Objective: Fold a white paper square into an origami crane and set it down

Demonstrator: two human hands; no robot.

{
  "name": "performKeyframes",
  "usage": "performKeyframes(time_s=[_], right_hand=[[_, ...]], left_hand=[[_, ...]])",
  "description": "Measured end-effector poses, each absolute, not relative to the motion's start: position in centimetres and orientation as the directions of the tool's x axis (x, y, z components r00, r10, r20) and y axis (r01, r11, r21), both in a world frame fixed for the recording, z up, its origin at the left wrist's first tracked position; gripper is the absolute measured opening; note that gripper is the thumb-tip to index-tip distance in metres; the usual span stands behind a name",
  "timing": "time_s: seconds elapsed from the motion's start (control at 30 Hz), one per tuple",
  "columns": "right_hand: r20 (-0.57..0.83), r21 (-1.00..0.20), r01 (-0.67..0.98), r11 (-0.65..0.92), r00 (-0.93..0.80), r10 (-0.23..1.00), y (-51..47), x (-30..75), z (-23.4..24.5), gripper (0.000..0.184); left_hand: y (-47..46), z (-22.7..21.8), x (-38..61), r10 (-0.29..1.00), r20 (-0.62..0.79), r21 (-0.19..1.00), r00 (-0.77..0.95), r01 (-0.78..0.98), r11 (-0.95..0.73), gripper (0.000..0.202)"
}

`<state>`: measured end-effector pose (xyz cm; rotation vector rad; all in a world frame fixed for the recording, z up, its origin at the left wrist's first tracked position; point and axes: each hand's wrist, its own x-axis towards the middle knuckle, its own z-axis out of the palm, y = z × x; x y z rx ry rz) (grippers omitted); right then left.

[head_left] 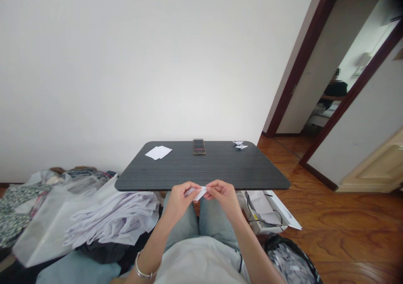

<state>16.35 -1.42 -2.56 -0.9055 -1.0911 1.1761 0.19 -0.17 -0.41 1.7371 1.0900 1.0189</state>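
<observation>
My left hand (180,196) and my right hand (222,194) meet just in front of the near edge of a dark table (220,170), above my lap. Both pinch a small folded white paper (199,193) between their fingertips. A silver bracelet sits on my left wrist. On the table's far side lie white paper sheets (158,152) at the left, a small dark phone (199,147) in the middle and folded paper cranes (240,145) at the right.
A heap of clothes and plastic bags (78,217) lies on the floor at the left. An open box with cables (267,212) and a dark bag (291,261) sit at the right. A person sits beyond the doorway (335,92) at the far right.
</observation>
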Motion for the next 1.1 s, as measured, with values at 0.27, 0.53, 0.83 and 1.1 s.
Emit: performKeyframes(time_s=[0.27, 0.53, 0.83, 1.1], right_hand=[[0.163, -0.972, -0.178, 0.154, -0.033, 0.986, -1.41, 16.73, -2.39, 0.021], [0.166, -0.966, -0.209, 0.155, -0.036, 0.986, -1.44, 16.51, -2.52, 0.021], [0.117, -0.95, -0.296, 0.099, -0.046, 0.992, -0.91, 16.64, -2.85, 0.031], [0.146, -0.966, -0.221, 0.134, -0.039, 0.989, -1.1, 16.59, -2.69, 0.031]], left_hand=[[-0.17, -0.51, 0.3, 0.924, 0.215, 0.901, 0.315, 0.301, -0.312, 0.025], [-0.19, -0.42, 0.27, 0.919, 0.222, 0.892, 0.327, 0.313, -0.326, 0.024], [0.02, -0.46, 0.16, 0.932, 0.204, 0.911, 0.301, 0.29, -0.293, 0.023], [-0.06, -0.48, 0.11, 0.925, 0.211, 0.902, 0.316, 0.303, -0.309, 0.022]])
